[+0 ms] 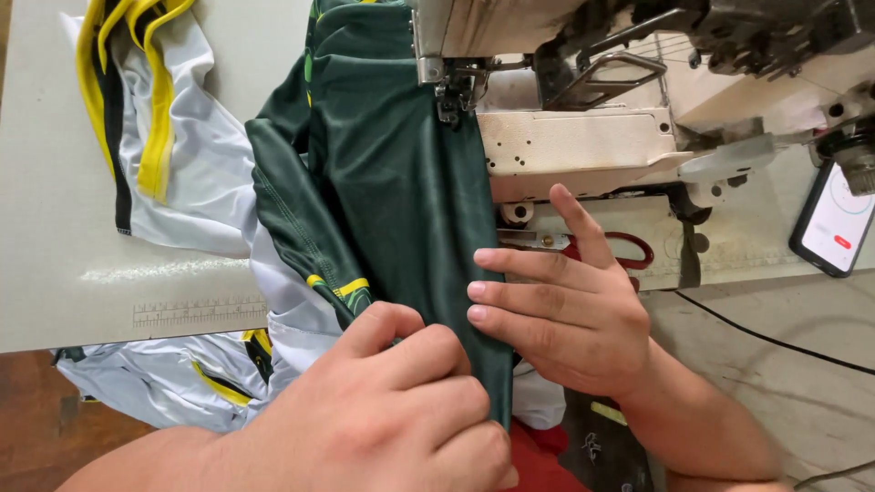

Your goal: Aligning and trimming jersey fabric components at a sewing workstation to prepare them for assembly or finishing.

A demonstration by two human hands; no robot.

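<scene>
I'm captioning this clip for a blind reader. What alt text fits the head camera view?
Two bare hands hold dark green fabric at a sewing machine: the left hand pinches its edge, the right hand lies flat on it. White and yellow garments lie to the left; a phone lies to the right.

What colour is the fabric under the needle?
Dark green fabric, with a small yellow stripe near the left hand; the head view shows it.
</scene>
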